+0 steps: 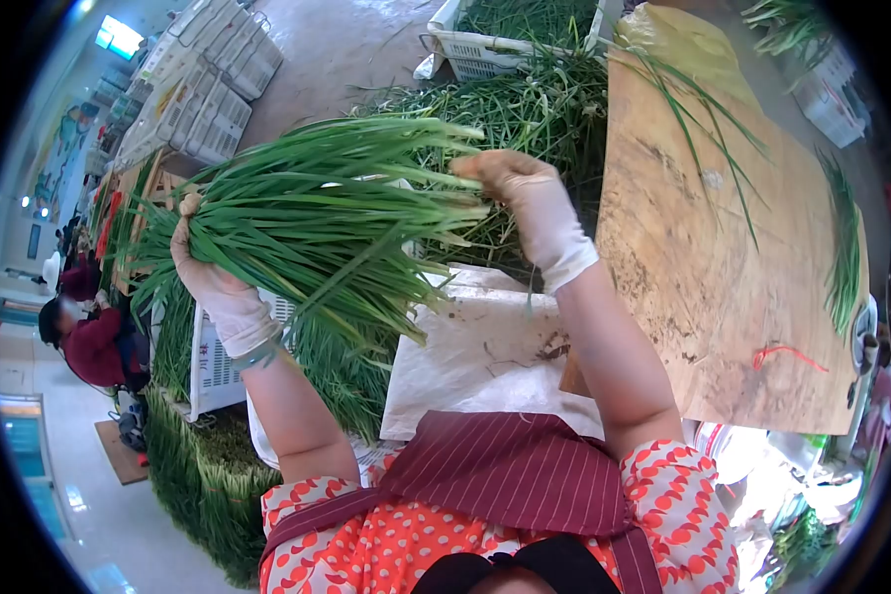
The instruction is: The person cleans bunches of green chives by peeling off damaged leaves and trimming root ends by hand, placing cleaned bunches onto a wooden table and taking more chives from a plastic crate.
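Note:
A large bunch of long green leafy stalks spreads sideways in front of me, its pale ends toward the right. Around its left part is my left hand, in a whitish glove, with thumb and fingers closed on the leaves. At the bunch's pale ends, my right hand, gloved too, has its fingers pressed together at the tips; whatever is between them is too small to make out. Beneath the bunch, a white crate and more green stalks show.
A wooden board lies to the right with loose stalks and a red string. Behind the hands is a heap of greens by a white crate. Crates are stacked back left. Another person is at far left.

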`<state>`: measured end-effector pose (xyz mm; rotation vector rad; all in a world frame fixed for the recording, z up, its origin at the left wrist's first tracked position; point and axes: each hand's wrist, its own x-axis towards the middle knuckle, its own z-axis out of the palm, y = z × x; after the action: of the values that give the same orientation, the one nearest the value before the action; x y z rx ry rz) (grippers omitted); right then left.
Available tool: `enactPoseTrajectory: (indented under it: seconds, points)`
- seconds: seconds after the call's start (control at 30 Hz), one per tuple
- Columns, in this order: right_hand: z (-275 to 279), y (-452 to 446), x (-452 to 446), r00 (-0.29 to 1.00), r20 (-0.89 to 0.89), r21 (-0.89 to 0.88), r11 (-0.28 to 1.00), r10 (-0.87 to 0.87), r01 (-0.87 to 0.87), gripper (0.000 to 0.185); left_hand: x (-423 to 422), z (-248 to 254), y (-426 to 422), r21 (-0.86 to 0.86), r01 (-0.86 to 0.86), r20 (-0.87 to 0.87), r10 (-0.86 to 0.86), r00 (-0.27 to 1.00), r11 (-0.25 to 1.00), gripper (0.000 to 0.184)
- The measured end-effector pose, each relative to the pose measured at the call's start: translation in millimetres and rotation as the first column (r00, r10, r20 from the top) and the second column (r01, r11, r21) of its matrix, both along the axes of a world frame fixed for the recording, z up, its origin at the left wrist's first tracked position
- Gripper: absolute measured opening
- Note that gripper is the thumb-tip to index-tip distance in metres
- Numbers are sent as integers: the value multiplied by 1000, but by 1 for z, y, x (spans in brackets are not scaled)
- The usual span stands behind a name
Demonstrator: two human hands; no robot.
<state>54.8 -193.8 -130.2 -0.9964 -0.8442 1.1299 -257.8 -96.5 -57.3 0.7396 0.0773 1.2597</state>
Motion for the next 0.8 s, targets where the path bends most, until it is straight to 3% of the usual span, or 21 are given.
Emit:
enactPoseTrajectory:
  seconds: [0.03,0.1,0.17,0.2,0.23,0.3,0.37,0.47,0.5,0.57,0.63,0.67,0.7,0.73,0.77,0.8]
  points:
    - [-8,1,10,982,-184,0,1000,-28,29,23,0,2,-3,-96,-111,-28,109,994,989,16]
    - [-20,2,38,973,-129,-127,976,-192,176,21,-3,1,-4,-86,-189,-41,186,982,978,16]
    - [-39,9,50,864,175,-104,863,-473,494,24,-7,-2,-5,-78,-271,-52,267,962,960,16]
    - [-36,6,48,519,576,245,739,-632,627,35,-9,-2,-5,-86,-275,-54,272,961,957,17]
    - [-31,5,48,518,577,249,740,-632,626,35,-9,-2,-4,-94,-280,-56,276,960,955,18]
    - [-8,-1,39,536,637,582,802,-553,136,47,-8,-2,-5,-98,-318,-87,310,947,943,19]
    - [18,-4,16,273,818,532,846,-506,-27,48,0,1,-7,-99,-351,-124,339,933,931,21]
    - [29,6,-2,205,807,584,800,-554,-137,46,27,16,-14,-39,-658,-370,601,709,752,21]
    - [29,6,-3,209,805,587,798,-555,-140,46,23,15,-11,-36,-662,-370,606,705,748,21]
    - [28,7,1,339,764,614,779,-548,-123,49,15,14,-5,-50,-627,-327,580,746,778,18]
    - [35,-3,-2,302,770,611,786,-562,-96,54,13,13,0,-45,-652,-331,604,725,757,16]
    - [38,-8,-9,267,781,608,785,-565,-118,52,-3,3,9,14,-441,-229,432,872,897,18]
    - [41,-10,-17,230,790,604,785,-568,-139,51,-1,3,10,55,-326,-179,330,927,944,18]
    - [34,-9,-25,54,740,670,728,-670,-144,52,1,4,10,97,-205,-141,217,966,974,19]
    - [31,-5,-31,54,740,670,728,-671,-144,52,9,2,11,47,-421,-246,418,874,906,21]
    - [31,0,-36,10,704,700,691,-710,-181,50,12,2,12,35,-523,-296,509,808,852,22]
